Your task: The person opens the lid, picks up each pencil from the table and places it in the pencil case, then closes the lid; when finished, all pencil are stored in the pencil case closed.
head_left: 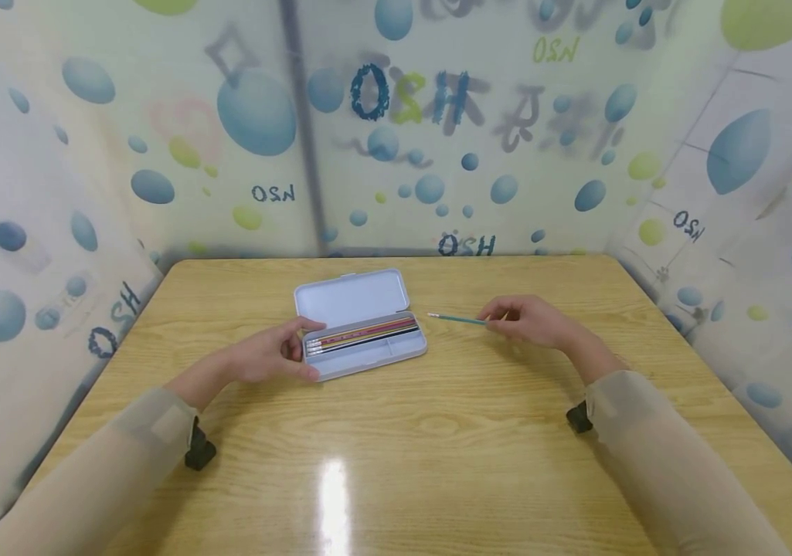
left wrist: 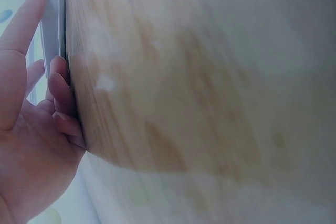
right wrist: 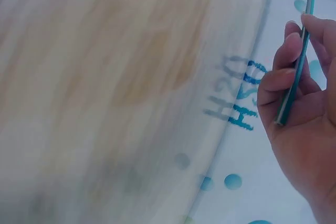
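A pale grey-white pencil case [head_left: 350, 364] lies on the table with its lid [head_left: 351, 299] folded back. Inside, several pencils [head_left: 361, 333] in red, yellow and black lie side by side in the rear compartment; the front part shows bare. My left hand [head_left: 266, 354] holds the case's left end, thumb at the front corner and fingers at the back. In the left wrist view, that hand [left wrist: 31, 114] is against the case's side [left wrist: 52, 24]. To the right of the case, my right hand [head_left: 531, 320] pinches a teal pencil [head_left: 461, 318], its eraser end toward the case. The right wrist view shows the pencil [right wrist: 299, 66] crossing the fingers.
The wood-grain table [head_left: 409, 448] has a back edge along a patterned curtain wall [head_left: 423, 193]. Similar walls stand close on the left and right. A bright light reflection [head_left: 334, 502] lies on the tabletop near the front.
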The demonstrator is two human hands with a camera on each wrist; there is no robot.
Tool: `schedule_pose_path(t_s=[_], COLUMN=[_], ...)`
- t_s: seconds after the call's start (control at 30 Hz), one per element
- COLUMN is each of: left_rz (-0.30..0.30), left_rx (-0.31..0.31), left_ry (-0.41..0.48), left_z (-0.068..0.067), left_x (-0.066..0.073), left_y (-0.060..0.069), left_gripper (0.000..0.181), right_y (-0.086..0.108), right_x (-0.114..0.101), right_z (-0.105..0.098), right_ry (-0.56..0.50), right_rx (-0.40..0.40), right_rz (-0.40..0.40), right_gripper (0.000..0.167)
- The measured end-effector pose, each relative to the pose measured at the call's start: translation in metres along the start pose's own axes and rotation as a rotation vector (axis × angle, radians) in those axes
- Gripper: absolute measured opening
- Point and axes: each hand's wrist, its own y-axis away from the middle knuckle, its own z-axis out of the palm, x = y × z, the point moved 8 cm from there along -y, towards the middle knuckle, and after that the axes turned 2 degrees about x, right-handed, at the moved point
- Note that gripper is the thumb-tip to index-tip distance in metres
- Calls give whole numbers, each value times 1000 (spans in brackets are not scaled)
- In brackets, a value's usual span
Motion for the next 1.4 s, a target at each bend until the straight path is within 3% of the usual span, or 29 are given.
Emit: schedule_pose_path(t_s=[0.43,1.4], left_rz=[0,-2], left_rx=[3,-14], left_ry=[-2,12], left_z=[-1,1], left_x=[0,-2], left_y=[0,0], left_gripper=[89,89], right_y=[-33,-95], right_x=[-37,-106], right_z=[22,84], right_ry=[87,72], right_rx=[11,-95], right_rz=[-104,-152], right_gripper=[19,12])
